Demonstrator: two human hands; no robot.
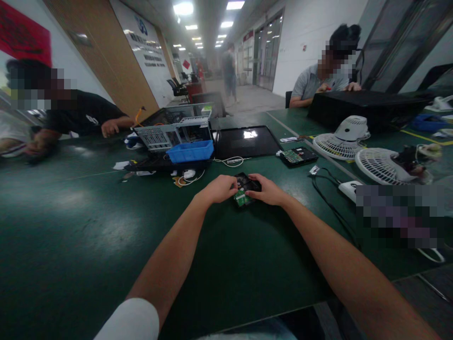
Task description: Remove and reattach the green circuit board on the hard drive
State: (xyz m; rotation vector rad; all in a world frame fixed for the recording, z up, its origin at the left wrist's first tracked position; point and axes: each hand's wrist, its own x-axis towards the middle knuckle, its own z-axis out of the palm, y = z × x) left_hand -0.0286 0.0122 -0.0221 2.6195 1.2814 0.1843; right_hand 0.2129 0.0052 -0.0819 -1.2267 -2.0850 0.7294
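A hard drive with a black casing and a green circuit board lies between my hands, low over the table or resting on it; I cannot tell which. My left hand is closed at the drive's left edge, its fingertips partly hidden. On the opposite side, my right hand grips the drive's right edge, with thumb near the board and fingers at the far corner. Beyond my right hand sits another black device with a green circuit board.
An opened computer case stands ahead with a blue tray before it. A flat black panel lies beside it. Fan parts, a power strip and cables are on the right. Co-workers sit at both far sides.
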